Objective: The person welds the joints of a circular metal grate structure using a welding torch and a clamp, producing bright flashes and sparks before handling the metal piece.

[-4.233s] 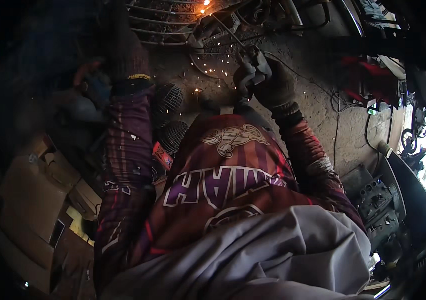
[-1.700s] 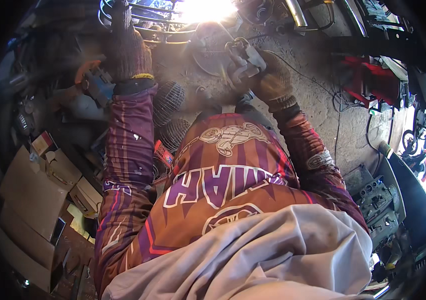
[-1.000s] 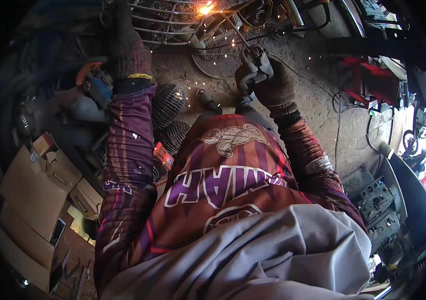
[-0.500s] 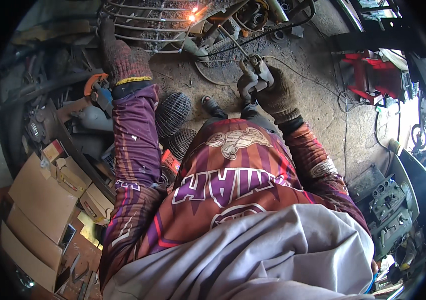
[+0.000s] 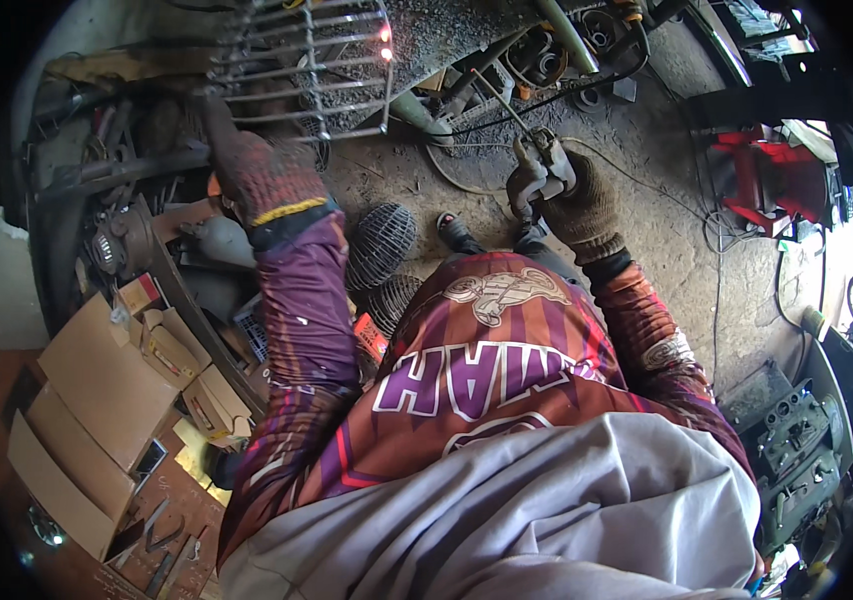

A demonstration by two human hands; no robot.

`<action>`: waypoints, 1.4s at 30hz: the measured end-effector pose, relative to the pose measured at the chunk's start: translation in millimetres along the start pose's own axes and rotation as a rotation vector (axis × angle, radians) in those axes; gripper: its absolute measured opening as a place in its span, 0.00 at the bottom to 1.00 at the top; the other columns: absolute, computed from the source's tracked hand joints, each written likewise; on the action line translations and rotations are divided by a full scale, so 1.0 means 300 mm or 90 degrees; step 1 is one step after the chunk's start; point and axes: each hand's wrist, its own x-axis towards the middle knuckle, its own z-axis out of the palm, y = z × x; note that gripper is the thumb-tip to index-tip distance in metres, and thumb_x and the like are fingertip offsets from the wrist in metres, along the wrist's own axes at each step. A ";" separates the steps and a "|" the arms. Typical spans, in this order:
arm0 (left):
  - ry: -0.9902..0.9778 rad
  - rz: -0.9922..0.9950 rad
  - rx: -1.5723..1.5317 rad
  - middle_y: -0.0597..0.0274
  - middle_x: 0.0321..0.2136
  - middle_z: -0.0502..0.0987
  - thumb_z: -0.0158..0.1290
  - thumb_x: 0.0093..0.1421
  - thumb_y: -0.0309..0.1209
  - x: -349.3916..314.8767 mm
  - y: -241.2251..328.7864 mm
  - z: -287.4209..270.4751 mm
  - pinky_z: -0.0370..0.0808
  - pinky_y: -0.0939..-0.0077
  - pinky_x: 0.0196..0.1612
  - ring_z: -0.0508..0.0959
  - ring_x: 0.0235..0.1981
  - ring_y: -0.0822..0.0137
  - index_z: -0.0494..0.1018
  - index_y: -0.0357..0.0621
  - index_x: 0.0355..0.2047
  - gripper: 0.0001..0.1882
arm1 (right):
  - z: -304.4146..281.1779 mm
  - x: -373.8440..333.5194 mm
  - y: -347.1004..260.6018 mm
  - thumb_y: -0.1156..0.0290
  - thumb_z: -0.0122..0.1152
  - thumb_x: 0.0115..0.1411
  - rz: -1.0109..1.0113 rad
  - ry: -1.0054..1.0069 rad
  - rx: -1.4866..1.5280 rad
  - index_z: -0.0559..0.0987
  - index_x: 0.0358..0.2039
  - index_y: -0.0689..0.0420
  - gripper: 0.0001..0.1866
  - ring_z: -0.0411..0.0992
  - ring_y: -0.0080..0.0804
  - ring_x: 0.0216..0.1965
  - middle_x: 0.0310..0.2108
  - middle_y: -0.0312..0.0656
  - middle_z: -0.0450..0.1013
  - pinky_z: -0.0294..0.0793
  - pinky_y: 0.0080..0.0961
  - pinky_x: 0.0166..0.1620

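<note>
My left hand (image 5: 269, 172), in a dark red knitted glove with a yellow cuff, is closed at the near left edge of a curved metal-rod grille (image 5: 319, 100); its fingertips are partly hidden. Two weld spots (image 5: 386, 44) glow on the grille's right side. My right hand (image 5: 579, 200), in a brown knitted glove, is wrapped round a welding electrode holder (image 5: 545, 165). From the holder a thin welding rod (image 5: 500, 104) slants up and left, its tip apart from the grille.
Dark metal parts (image 5: 537, 60) crowd the work surface at the far side. Round wire cages (image 5: 383, 243) stand on the floor by my feet. Opened cardboard boxes (image 5: 112, 385) lie at left, a red plastic chair (image 5: 762, 175) at right. A cable (image 5: 647, 178) crosses the floor.
The bright sparking at the grille has dwindled to glowing spots. The rod tip has moved away to the right. The grille now sits at a different tilt, my left hand still at its edge.
</note>
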 end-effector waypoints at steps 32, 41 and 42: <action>0.042 -0.024 0.218 0.52 0.38 0.75 0.55 0.57 0.31 -0.085 -0.105 -0.005 0.82 0.67 0.34 0.79 0.35 0.59 0.70 0.38 0.43 0.15 | 0.093 0.103 -0.021 0.65 0.72 0.42 0.044 -0.089 -0.072 0.72 0.50 0.58 0.33 0.76 0.43 0.40 0.39 0.48 0.76 0.75 0.33 0.43; -0.028 0.107 0.404 0.56 0.37 0.75 0.50 0.60 0.32 -0.015 -0.138 -0.092 0.78 0.69 0.37 0.77 0.37 0.63 0.70 0.38 0.45 0.14 | 0.062 0.159 -0.094 0.60 0.74 0.40 0.031 -0.169 -0.142 0.72 0.50 0.57 0.35 0.75 0.43 0.41 0.40 0.46 0.75 0.75 0.33 0.44; -0.066 0.214 0.545 0.56 0.38 0.75 0.49 0.61 0.33 0.040 -0.178 -0.167 0.78 0.71 0.38 0.77 0.38 0.64 0.70 0.38 0.46 0.15 | 0.083 0.150 -0.058 0.59 0.74 0.41 -0.079 -0.131 -0.192 0.72 0.50 0.56 0.35 0.75 0.43 0.41 0.41 0.46 0.75 0.75 0.33 0.44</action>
